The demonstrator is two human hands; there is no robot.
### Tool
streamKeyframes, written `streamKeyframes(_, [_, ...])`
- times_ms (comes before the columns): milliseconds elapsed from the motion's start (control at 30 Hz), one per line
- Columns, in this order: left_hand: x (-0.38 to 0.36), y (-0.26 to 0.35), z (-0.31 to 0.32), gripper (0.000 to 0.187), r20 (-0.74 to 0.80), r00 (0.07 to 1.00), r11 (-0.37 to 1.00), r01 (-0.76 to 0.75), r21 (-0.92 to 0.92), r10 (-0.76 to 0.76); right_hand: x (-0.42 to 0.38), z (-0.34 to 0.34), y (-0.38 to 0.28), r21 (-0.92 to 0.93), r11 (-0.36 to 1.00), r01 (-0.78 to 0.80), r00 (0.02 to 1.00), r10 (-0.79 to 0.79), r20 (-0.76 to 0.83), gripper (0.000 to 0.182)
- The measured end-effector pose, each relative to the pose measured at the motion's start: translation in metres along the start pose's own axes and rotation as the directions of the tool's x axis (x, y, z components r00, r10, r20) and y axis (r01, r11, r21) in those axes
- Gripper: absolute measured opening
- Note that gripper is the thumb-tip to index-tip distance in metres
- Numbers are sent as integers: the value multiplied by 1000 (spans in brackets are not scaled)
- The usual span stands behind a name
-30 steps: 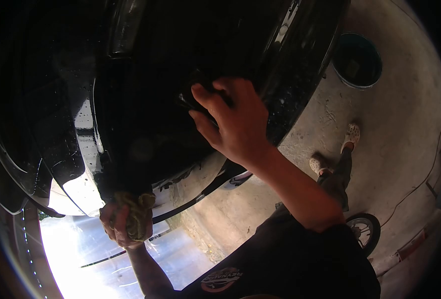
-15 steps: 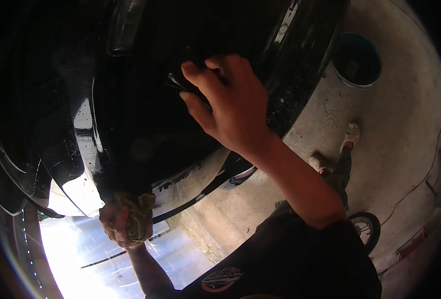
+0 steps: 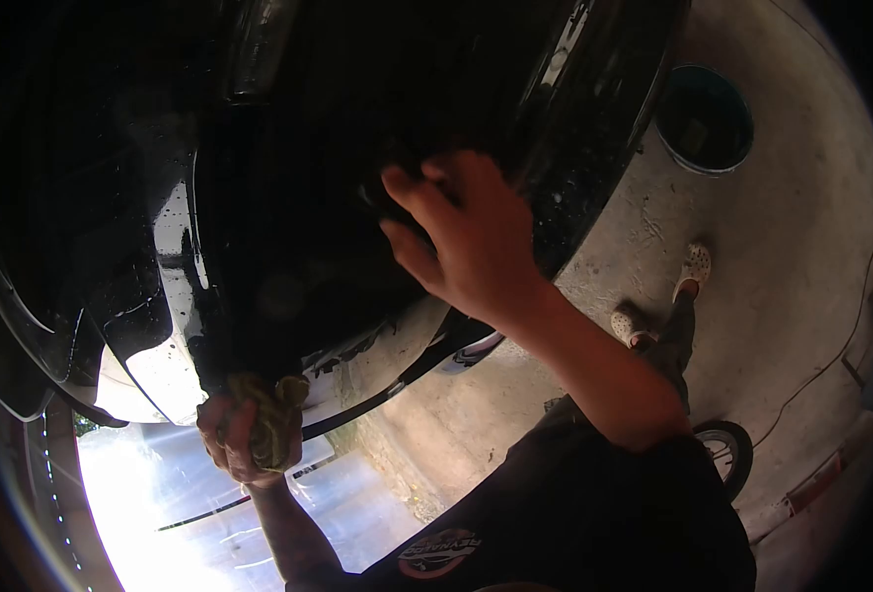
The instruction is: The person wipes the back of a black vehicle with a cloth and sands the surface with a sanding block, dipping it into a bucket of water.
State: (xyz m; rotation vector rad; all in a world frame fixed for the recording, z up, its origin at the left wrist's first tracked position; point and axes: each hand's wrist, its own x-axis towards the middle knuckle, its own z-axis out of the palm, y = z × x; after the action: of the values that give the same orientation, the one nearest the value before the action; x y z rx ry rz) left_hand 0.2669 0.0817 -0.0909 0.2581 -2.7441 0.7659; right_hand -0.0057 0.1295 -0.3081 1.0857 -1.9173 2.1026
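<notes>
My right hand [image 3: 476, 232] is over the glossy black car body panel [image 3: 288, 227], its fingers bent around something dark. Against the black paint, I cannot make out what that thing is. Lower left, my left hand [image 3: 244, 434] is closed around a crumpled greenish cloth [image 3: 273, 419], beside the lower edge of the car. Water drops dot parts of the black bodywork, and bright light reflects off it at the left.
A dark bucket [image 3: 705, 118] stands on the concrete floor [image 3: 792, 197] at upper right. Light perforated clogs [image 3: 695, 264] are on feet below the car's edge. A small wheel [image 3: 724, 456] and a thin cable [image 3: 821, 370] are at the right.
My right hand has slid down and slightly right across the black panel, with its fingers still bent. My left hand stays in nearly the same place with the cloth.
</notes>
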Motion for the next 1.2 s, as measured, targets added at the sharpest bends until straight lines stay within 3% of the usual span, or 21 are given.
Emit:
streamKeyframes(67, [-1,-1,-1,55,18,1000,1000,7,8,-7,-22,-15,-1,8,997,-81,983,79,166,53])
streamKeyframes(167, [-1,-2,-2,55,21,1000,999,23,-23,-23,-36,-41,0,125,934,-335,923,298,244,58])
streamKeyframes(200, [-1,-1,-3,55,34,999,999,35,-26,-34,-40,-48,7,147,927,-345,922,306,238,55])
streamKeyframes(300, [3,4,-9,57,68,993,994,97,-52,-93,-56,-63,23,323,777,-541,838,466,284,53])
streamKeyframes(367, [11,12,-13,58,86,983,980,171,-99,-163,-69,-66,33,387,710,-588,809,511,290,53])
streamKeyframes(467, [41,30,-19,59,34,992,988,121,-92,-118,-78,-71,31,450,649,-613,787,552,276,53])
streamKeyframes(567, [79,49,-21,59,28,999,999,-34,2,34,-83,-76,27,491,617,-616,780,568,264,51])
streamKeyframes(700, [134,70,-5,37,144,979,976,-164,141,144,-89,-81,28,524,595,-609,778,577,249,51])
streamKeyframes(800, [155,77,7,37,302,938,976,-205,78,173,-94,-90,28,532,530,-660,728,625,280,51])
streamKeyframes(900, [152,96,17,42,442,884,974,-59,-219,153,-99,-98,21,603,362,-711,654,655,378,50])
streamKeyframes(967, [138,110,31,49,584,797,840,208,-502,152,-106,-102,16,587,295,-754,636,550,541,52])
streamKeyframes(1033, [114,128,58,68,620,762,651,377,-659,187,-102,-105,14,571,635,-520,843,275,462,52])
streamKeyframes(1067, [101,140,69,74,659,743,526,517,-676,117,-101,-109,9,543,644,-539,816,241,525,52])
streamKeyframes(1133, [80,163,86,88,751,661,209,733,-648,10,-111,-110,2,604,474,-641,768,382,515,55])
streamKeyframes(1200, [74,176,99,99,693,721,147,689,-710,-28,-118,-115,6,604,360,-711,698,466,544,55])
